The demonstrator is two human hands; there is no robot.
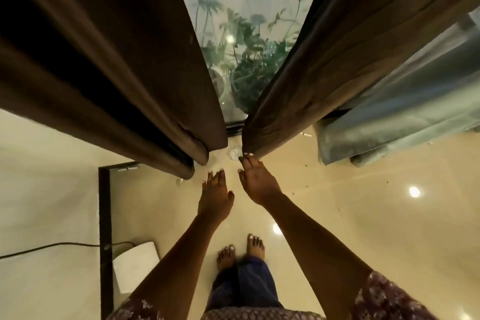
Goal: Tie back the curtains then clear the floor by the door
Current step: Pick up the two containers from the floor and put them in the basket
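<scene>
Two dark brown curtains hang in front of a glass door. The left curtain [109, 60] and the right curtain [350, 60] part in a V, showing the glass [246, 21]. My left hand [215, 196] reaches forward, fingers spread, holding nothing, just below the left curtain's hem. My right hand [255, 179] is stretched out flat with its fingertips touching the lower edge of the right curtain. A small crumpled clear wrapper [233, 153] lies on the floor between the two hems, by the door track.
A sheer grey curtain [402, 112] hangs at the right. Small bits of litter [306, 134] dot the glossy cream floor. A white box [135, 265] and a black cable [46, 248] sit at the left by a dark frame [104, 228]. Potted plants stand behind the glass.
</scene>
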